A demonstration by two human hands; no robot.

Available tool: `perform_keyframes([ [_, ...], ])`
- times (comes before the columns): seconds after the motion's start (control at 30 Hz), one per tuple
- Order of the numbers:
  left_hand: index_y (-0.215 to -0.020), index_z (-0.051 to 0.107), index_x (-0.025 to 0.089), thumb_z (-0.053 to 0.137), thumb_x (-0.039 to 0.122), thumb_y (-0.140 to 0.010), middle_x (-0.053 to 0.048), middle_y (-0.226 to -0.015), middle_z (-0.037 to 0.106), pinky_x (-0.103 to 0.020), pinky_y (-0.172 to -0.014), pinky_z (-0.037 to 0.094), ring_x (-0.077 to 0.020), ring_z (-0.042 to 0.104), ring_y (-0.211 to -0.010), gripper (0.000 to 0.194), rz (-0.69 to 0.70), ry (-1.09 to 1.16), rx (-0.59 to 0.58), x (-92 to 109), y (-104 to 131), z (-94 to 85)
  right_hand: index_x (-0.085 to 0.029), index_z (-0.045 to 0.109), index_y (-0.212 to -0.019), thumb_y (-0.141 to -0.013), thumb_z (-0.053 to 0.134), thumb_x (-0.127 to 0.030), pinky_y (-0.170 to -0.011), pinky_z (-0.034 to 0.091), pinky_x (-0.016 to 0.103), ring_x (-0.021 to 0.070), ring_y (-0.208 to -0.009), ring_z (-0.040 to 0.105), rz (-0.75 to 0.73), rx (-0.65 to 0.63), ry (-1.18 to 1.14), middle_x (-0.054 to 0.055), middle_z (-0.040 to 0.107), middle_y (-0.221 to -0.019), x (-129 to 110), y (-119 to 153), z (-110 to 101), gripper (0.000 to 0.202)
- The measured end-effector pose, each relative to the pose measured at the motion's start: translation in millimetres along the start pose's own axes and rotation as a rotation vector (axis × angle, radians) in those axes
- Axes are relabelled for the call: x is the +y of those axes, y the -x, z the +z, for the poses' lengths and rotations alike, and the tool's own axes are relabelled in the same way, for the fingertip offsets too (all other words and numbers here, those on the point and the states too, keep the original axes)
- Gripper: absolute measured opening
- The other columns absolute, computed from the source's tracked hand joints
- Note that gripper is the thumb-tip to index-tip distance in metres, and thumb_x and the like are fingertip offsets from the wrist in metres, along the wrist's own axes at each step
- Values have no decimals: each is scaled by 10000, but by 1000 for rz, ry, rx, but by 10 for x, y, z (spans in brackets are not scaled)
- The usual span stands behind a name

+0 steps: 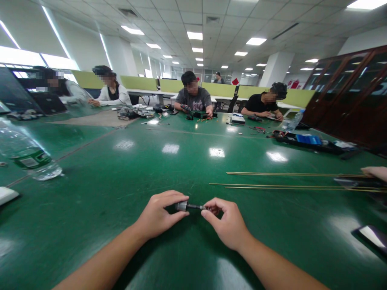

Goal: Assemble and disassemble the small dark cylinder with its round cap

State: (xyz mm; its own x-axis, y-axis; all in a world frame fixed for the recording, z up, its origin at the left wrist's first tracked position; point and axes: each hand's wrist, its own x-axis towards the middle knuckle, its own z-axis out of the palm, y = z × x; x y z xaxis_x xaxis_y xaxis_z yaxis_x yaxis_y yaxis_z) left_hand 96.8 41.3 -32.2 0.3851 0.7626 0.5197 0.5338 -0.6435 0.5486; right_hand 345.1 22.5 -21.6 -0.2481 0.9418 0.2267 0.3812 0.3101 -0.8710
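A small metal part with a cylindrical body and a thin dark shaft [193, 206] lies level just above or on the green table [136, 161], between my two hands. My left hand [160, 213] has its thumb and fingers round the wide cylindrical end. The thumb and fingertips of my right hand [226, 221] pinch the narrow end on the right, where small metal pieces show partly behind the fingertips.
Long thin brass rods [272, 186] lie at the right, near another person's hand [376, 172]. A phone [373, 237] rests at the right edge. A water bottle [33, 157] stands at the left. Several people sit across the table among tools and a black tray [290, 141].
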Motion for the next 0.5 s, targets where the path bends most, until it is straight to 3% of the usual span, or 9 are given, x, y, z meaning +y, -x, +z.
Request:
perform_keyframes([
  [0.5,-1143,718,252,766,301,-811,-70,-1085,727,-341,-908,573,-206,690,-997,339,9,-3,-2,-20,12,-13,-194,732,-862,-865,669,-250,-651,457,261,164,-687,631,-10,-4,15,10,709,-738,6,-9,-14,84],
])
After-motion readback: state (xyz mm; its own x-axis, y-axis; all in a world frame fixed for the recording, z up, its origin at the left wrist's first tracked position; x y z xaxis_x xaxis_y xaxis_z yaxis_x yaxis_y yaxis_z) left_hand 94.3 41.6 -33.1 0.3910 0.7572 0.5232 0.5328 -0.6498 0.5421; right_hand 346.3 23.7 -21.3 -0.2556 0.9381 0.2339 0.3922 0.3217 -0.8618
